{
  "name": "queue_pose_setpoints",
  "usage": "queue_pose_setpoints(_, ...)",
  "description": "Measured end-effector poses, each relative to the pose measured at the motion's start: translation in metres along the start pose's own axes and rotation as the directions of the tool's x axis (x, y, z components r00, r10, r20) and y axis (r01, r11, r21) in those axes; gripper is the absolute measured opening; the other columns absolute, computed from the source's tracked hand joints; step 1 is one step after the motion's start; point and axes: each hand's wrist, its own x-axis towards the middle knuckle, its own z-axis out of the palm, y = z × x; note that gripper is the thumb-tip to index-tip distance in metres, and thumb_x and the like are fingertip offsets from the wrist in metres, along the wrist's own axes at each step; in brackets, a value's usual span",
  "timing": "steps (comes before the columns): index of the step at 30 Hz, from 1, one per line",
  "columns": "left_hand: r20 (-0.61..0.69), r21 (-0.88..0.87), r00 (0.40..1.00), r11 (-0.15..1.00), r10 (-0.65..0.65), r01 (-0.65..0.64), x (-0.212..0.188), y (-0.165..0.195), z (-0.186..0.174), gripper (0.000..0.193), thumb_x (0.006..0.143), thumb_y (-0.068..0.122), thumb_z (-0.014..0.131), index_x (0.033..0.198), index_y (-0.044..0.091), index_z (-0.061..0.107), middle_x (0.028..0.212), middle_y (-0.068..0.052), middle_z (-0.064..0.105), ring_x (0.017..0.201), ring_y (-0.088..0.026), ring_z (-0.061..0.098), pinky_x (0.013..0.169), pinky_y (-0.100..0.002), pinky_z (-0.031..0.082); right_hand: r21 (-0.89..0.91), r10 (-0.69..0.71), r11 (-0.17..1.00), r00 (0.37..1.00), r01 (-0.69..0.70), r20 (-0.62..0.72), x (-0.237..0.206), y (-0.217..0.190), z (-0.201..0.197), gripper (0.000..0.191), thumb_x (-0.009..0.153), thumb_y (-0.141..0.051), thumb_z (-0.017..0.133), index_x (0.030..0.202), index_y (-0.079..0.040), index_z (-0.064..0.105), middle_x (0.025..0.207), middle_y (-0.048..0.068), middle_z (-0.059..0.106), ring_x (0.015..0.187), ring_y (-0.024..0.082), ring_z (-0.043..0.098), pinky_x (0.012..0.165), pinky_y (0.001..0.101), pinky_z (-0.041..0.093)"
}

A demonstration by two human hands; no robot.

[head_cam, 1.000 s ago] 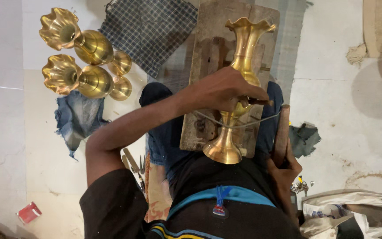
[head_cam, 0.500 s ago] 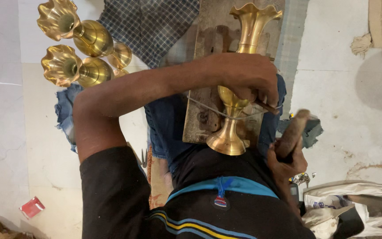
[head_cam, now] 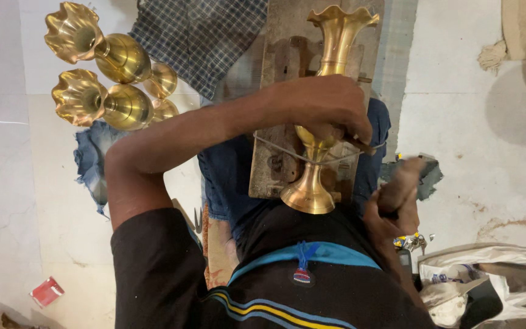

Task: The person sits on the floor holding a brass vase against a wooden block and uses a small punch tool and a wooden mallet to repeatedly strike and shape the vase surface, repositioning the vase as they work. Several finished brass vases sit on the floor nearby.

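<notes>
A tall brass vase point(head_cam: 330, 73) with a fluted mouth lies along a worn wooden board point(head_cam: 287, 73) across my lap. My left hand point(head_cam: 321, 106) reaches over from the left and is closed around the vase's round belly, pressing it to the board. A thin wire crosses the vase's narrow waist above its flared foot point(head_cam: 307, 195). My right hand point(head_cam: 394, 204) is raised at the right of the board and grips a wooden-handled tool point(head_cam: 400, 183), which is blurred.
Two finished brass vases point(head_cam: 101, 79) lie side by side on the floor at upper left, beside a checked cloth point(head_cam: 205, 36) and a blue denim rag point(head_cam: 92, 158). A small red packet point(head_cam: 47, 291) lies at lower left. White bags and clutter point(head_cam: 488, 286) sit at lower right.
My left arm has swung further across the vase and my grip has settled on its belly. My right hand has lifted the wooden tool higher beside the board.
</notes>
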Motion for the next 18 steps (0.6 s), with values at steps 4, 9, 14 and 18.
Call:
queue_pose_setpoints(4,-0.041,0.068,0.978,0.976,-0.205,0.207,-0.014,0.01,0.004,0.043,0.07,0.002,0.075,0.11,0.016,0.08,0.077,-0.005,0.075,0.061,-0.022,0.067,0.053,-0.039,0.048,-0.041,-0.046,0.998,0.985,0.054,0.166,0.002,0.002,-0.015,0.069,0.075,0.003,0.076,0.14,0.016,0.056,0.101,0.026,0.068,0.086,0.032,0.067,0.079,0.0386,0.054)
queue_pose_setpoints(9,-0.148,0.107,0.904,0.902,-0.401,0.418,-0.032,0.027,0.02,0.053,0.074,-0.005,0.074,0.12,0.02,0.08,0.078,-0.004,0.076,0.061,-0.02,0.07,0.056,-0.035,0.053,0.048,-0.022,0.999,0.958,0.009,0.287,-0.001,0.003,-0.032,0.068,0.078,0.007,0.07,0.144,0.017,0.054,0.115,0.028,0.068,0.098,0.028,0.069,0.086,0.0346,0.055)
queue_pose_setpoints(14,-0.697,-0.199,0.533,0.844,-0.479,0.498,-0.045,0.058,0.056,0.032,0.091,-0.005,0.067,0.123,0.003,0.071,0.112,-0.011,0.077,0.095,-0.017,0.079,0.082,-0.027,0.067,0.358,0.153,0.903,0.956,-0.238,0.249,0.0,0.003,-0.034,0.034,0.09,0.01,0.073,0.123,0.01,0.065,0.099,0.013,0.072,0.089,0.016,0.069,0.084,0.0289,0.056)
queue_pose_setpoints(18,-0.797,-0.463,0.069,0.681,-0.599,0.567,-0.034,0.073,0.098,0.024,0.097,-0.007,0.064,0.119,-0.004,0.07,0.109,-0.016,0.078,0.093,-0.018,0.08,0.08,-0.028,0.067,0.315,0.37,0.815,0.855,-0.487,0.364,0.023,0.007,-0.026,0.062,0.079,0.006,0.076,0.139,0.008,0.063,0.103,0.011,0.073,0.073,0.011,0.061,0.064,0.0265,0.05)
